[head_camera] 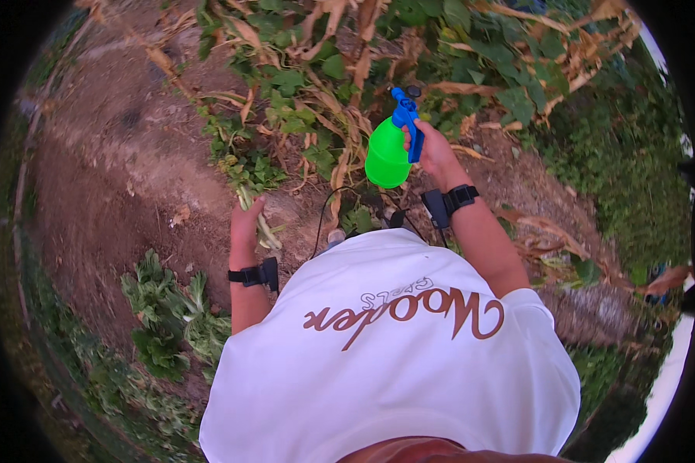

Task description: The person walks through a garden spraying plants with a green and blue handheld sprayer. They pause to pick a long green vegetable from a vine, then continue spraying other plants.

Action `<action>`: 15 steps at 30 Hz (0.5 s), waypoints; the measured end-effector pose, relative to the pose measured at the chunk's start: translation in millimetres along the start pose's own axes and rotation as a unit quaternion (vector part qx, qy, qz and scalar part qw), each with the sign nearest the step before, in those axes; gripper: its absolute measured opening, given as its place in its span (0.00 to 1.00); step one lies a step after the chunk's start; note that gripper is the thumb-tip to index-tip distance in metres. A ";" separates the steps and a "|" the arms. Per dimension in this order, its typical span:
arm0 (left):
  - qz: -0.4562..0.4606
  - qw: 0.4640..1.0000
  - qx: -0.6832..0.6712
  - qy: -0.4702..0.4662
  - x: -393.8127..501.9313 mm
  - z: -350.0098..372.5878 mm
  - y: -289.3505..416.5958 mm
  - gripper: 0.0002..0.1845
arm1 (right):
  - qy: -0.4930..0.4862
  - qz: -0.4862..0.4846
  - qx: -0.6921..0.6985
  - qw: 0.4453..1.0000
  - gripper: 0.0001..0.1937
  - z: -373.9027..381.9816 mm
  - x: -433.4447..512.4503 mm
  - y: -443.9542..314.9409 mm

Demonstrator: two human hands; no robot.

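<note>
My right hand point(430, 146) grips the blue handle of a pump spray bottle point(387, 156) with a bright green body, held in front of my chest over dry stalks and green vines. The bottle's blue nozzle end points up and away from me. At the left, my left hand point(248, 217) is closed around several long pale green bean pods point(267, 232), which stick out above and below the fingers. Low leafy vines point(255, 171) grow just beyond that hand. Each wrist wears a black strap with a dark device.
Dry corn-like stalks and leaves point(341, 116) tangled with green vines stand ahead. Bare brown soil point(110, 197) stretches to the left, with leafy green vegetable plants point(168, 318) at lower left. Dense greenery point(625, 168) grows at the right. A thin black cable point(322, 214) loops near my waist.
</note>
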State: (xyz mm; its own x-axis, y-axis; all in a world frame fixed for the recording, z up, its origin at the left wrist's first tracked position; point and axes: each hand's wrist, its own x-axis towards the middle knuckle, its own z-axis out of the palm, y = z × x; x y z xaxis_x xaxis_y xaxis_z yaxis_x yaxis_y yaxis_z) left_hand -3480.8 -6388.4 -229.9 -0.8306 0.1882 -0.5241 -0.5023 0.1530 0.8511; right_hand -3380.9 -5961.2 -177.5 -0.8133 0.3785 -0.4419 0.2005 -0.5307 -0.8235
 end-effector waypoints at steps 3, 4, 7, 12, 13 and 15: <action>-0.026 0.999 0.020 -0.001 9.0 3.0 -10.7 0.13 | 0.039 0.015 0.020 0.999 0.17 -34.0 -9.6 9.3; -0.023 1.000 0.001 0.009 11.7 5.8 -12.5 0.13 | 0.056 0.013 0.030 0.998 0.17 -46.1 -15.6 12.2; 0.014 0.999 0.028 0.008 13.7 14.6 -12.5 0.13 | 0.085 0.026 0.026 0.996 0.17 -87.1 -35.5 22.2; -0.009 0.998 0.054 0.006 0.8 34.1 1.6 0.13 | 0.165 0.007 0.079 0.983 0.16 -165.9 -75.1 55.2; -0.028 0.997 0.066 0.013 0.0 40.7 6.7 0.13 | 0.189 -0.004 0.077 0.979 0.16 -179.8 -80.9 60.6; -0.027 0.995 0.086 -0.029 0.2 58.1 17.3 0.12 | 0.244 -0.027 0.069 0.967 0.16 -202.5 -97.5 71.4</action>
State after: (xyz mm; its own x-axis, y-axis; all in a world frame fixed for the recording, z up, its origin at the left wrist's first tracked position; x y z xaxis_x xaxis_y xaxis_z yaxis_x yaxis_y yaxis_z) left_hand -3475.7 -6329.3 -217.2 -0.7852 0.2301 -0.5748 -0.4935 0.3282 0.8055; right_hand -3176.7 -5882.5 -265.3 -0.4586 0.7041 -0.5422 0.0629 -0.5829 -0.8101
